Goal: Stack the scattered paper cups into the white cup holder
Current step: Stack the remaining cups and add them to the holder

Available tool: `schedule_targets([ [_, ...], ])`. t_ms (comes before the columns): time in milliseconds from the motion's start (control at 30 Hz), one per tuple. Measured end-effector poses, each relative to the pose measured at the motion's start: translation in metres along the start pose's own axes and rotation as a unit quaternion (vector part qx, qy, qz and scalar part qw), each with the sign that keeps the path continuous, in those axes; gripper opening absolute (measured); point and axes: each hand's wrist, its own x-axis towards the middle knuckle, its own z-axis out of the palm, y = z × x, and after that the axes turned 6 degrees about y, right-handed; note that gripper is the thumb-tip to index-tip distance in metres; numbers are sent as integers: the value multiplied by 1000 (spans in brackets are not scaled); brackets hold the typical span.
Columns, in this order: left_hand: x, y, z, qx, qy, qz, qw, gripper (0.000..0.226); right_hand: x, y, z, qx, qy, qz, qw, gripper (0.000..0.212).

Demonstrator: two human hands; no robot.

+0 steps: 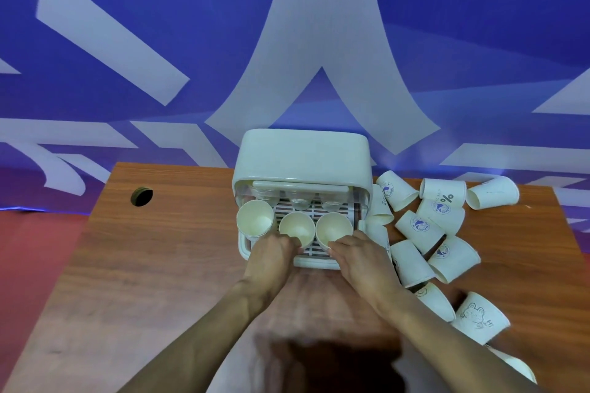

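Two bare forearms show: the left forearm (223,322) comes into view from about 7 o'clock, the right forearm (424,329) from about 5 o'clock. Each is uncovered along all its visible length, down to the wrist. The left hand (271,260) and the right hand (360,260) are bare too, with knuckles and tendons faintly ridged across their backs. Between the arms, at 6 o'clock, sits a dark blurred patch (335,367), too smeared to identify.
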Motion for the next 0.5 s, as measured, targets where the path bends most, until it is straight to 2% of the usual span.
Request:
schedule_targets([
  [167, 5, 2, -2, -16, -27, -20, 999, 18, 1, -6, 2, -33, 3, 19, 999, 14],
  [233, 6, 4, -6, 3, -35, -12, 999, 15, -1, -8, -1, -32, -4, 29, 999, 6],
  [333, 5, 7, -14, 9, -37, -1, 999, 7, -6, -1, -13, 18, -1, 49, 999, 34],
  [400, 3, 10, -22, -7, -10, 7, 1000, 10, -14, 6, -23, 32, 23, 48, 998, 41],
  [500, -2, 28, -37, -39, 51, 53, 997, 12, -35, 22, -38, 54, 36, 83, 994, 38],
])
